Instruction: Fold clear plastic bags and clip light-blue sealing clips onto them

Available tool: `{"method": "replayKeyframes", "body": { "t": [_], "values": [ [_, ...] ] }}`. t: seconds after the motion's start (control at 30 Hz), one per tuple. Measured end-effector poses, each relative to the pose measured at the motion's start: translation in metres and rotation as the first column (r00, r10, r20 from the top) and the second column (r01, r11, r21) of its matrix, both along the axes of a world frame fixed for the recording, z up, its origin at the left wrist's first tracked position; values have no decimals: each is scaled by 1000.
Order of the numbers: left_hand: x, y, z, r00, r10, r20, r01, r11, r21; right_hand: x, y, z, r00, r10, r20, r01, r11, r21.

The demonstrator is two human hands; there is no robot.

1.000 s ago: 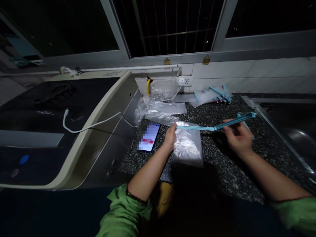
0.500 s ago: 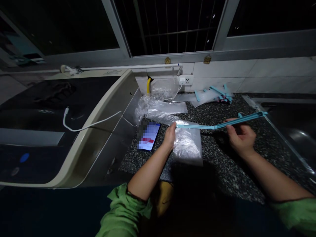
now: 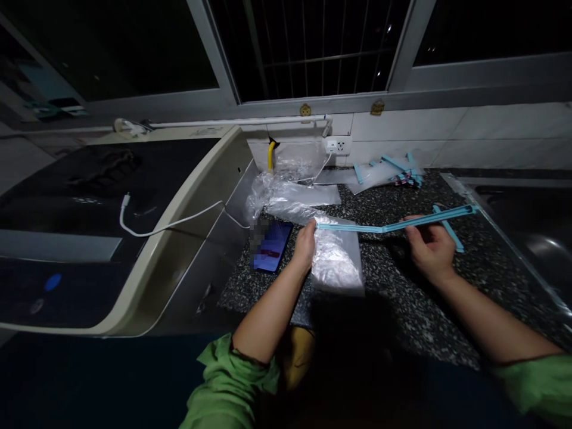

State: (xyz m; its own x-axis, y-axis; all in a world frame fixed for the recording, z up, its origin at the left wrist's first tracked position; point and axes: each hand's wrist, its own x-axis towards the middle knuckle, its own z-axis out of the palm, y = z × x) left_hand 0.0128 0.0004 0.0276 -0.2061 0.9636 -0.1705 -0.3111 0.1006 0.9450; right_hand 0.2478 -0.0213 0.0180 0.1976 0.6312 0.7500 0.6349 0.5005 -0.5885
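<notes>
My left hand (image 3: pixel 305 244) pinches the top left corner of a clear plastic bag (image 3: pixel 336 262) lying on the speckled counter (image 3: pixel 402 286). A long light-blue sealing strip (image 3: pixel 393 225) runs along the bag's top edge and out to the right. My right hand (image 3: pixel 426 247) is closed on that strip, holding it a little above the counter. Another blue strip (image 3: pixel 448 231) lies just behind my right hand. Both sleeves are green.
A phone (image 3: pixel 271 245) with a dim screen lies left of the bag. Crumpled clear bags (image 3: pixel 286 193) and a pile of blue strips (image 3: pixel 393 168) sit at the back by a wall socket (image 3: pixel 336 145). A white cable (image 3: pixel 170 223) crosses the appliance on the left. A sink (image 3: pixel 527 226) is at right.
The phone screen has dimmed. My right hand slid a little along the blue strip, and the strip now lies flatter. My left hand stays on the bag's corner.
</notes>
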Motion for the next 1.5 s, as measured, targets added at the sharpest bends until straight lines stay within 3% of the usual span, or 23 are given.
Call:
{"method": "replayKeyframes", "body": {
  "t": [0.27,0.47,0.6,0.83,1.17,1.5],
  "values": [
    [-30,9,-5,965,39,-259,4,986,165,-30,5,-2,982,166,-89,-179,972,-154],
    [-46,9,-18,957,38,-287,0,991,133,-37,11,-15,972,231,-39,-234,954,-185],
    [-42,5,-18,950,47,-308,2,988,155,-34,12,-19,977,211,-18,-210,957,-202],
    [-37,3,-18,962,52,-266,-18,991,130,-30,9,-16,984,172,-43,-177,964,-199],
    [-33,3,-12,983,165,-83,-164,986,25,-28,4,-11,980,138,-141,-165,966,-199],
    [-34,4,-12,988,141,-61,-143,989,-25,-23,0,-6,972,133,-191,-176,958,-228]
  ]
}}
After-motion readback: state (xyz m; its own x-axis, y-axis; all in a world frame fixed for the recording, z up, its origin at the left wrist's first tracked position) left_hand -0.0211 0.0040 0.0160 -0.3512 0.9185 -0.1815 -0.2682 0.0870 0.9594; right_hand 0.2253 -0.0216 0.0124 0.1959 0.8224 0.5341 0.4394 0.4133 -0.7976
